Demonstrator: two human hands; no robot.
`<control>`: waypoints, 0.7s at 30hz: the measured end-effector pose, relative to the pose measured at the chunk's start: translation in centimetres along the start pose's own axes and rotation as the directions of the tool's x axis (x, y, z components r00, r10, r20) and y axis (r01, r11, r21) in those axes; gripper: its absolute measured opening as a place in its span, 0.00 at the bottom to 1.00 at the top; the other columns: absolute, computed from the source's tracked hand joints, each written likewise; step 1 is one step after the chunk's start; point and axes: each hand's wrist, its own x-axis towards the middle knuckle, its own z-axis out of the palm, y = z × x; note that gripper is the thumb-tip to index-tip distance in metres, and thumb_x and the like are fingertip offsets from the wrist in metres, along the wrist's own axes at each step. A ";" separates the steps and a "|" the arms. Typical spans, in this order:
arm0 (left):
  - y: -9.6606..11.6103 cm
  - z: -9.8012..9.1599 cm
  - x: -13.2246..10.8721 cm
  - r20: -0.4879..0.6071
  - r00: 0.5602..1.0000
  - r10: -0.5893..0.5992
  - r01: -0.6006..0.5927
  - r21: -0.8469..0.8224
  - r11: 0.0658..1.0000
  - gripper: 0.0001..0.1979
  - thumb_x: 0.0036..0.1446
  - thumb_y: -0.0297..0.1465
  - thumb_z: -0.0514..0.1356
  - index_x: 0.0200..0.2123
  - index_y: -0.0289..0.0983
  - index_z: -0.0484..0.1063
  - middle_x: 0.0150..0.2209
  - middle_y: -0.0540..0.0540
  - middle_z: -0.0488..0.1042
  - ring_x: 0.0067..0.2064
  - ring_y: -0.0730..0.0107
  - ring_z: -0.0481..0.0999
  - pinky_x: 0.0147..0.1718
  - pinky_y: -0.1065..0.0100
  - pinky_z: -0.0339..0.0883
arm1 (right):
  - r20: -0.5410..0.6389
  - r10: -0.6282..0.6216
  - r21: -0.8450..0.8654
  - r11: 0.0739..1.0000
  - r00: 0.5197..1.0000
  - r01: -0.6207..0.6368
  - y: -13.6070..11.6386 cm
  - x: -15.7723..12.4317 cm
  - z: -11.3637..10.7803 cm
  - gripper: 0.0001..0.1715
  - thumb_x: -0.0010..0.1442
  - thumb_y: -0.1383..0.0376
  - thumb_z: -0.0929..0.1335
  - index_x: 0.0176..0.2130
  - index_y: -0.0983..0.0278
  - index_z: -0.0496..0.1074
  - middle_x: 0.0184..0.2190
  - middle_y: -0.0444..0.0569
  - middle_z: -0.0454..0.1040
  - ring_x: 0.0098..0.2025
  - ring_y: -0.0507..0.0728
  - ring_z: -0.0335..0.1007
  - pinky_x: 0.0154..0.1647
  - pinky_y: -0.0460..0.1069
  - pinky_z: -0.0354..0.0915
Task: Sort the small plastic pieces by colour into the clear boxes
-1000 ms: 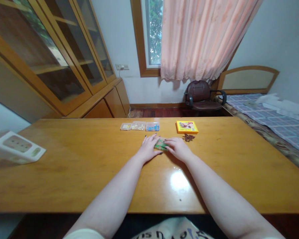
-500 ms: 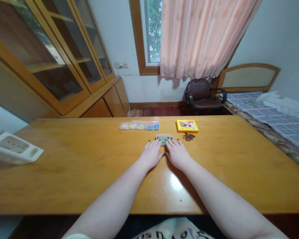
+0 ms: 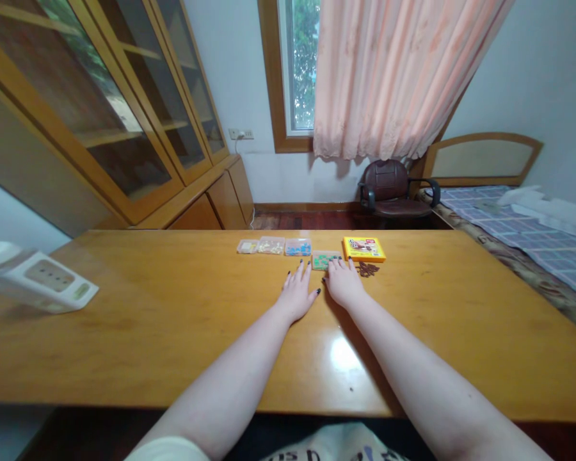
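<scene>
A small clear box with green pieces [image 3: 320,260] lies on the table, and the fingers of my right hand [image 3: 344,282] rest stretched out over its right side. My left hand [image 3: 296,294] is spread flat just below and left of that box, apart from it and holding nothing. Farther left stand a clear box with blue pieces [image 3: 298,247], one with cream-coloured pieces [image 3: 271,245] and a smaller pale one [image 3: 247,246]. Right of my right hand is a pile of brown pieces [image 3: 367,269], in front of a flat yellow box [image 3: 363,248].
The wooden table [image 3: 173,333] spans the view. A white container with a window panel [image 3: 52,282] stands at its left end. Beyond are a brown armchair [image 3: 388,186], a bed [image 3: 547,218] and a glass-door cabinet [image 3: 120,121].
The box with green pieces has moved away from me, up beside the blue one. My left hand has come off it, while my right hand stays at it. The view has shifted slightly.
</scene>
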 end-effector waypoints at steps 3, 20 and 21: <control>-0.1 0.3 0.2 -0.017 1.000 -0.008 0.008 0.018 1.000 0.37 0.59 0.44 0.50 0.65 0.35 0.40 0.67 0.36 0.41 0.67 0.57 0.43 0.63 0.53 0.41 | 0.007 -0.041 0.020 0.999 0.999 0.040 1.0 1.9 -0.4 0.22 0.62 0.63 0.60 0.51 0.73 0.66 0.53 0.64 0.67 0.58 0.63 0.57 0.61 0.59 0.42; -0.1 0.6 0.0 -0.087 0.996 0.016 -0.010 0.069 0.998 0.35 0.59 0.46 0.48 0.63 0.32 0.47 0.65 0.36 0.50 0.65 0.56 0.50 0.63 0.54 0.41 | 0.013 -0.147 0.033 0.989 0.989 0.147 2.6 6.2 0.6 0.20 0.62 0.65 0.60 0.51 0.71 0.67 0.54 0.61 0.67 0.57 0.60 0.60 0.63 0.59 0.37; -0.1 0.6 0.0 -0.086 0.996 0.017 -0.011 0.069 0.998 0.35 0.59 0.46 0.48 0.63 0.32 0.48 0.65 0.37 0.50 0.65 0.57 0.50 0.63 0.54 0.42 | 0.009 -0.150 0.035 0.988 0.989 0.149 2.6 6.2 0.6 0.22 0.62 0.64 0.60 0.53 0.71 0.65 0.56 0.61 0.65 0.59 0.61 0.58 0.63 0.59 0.37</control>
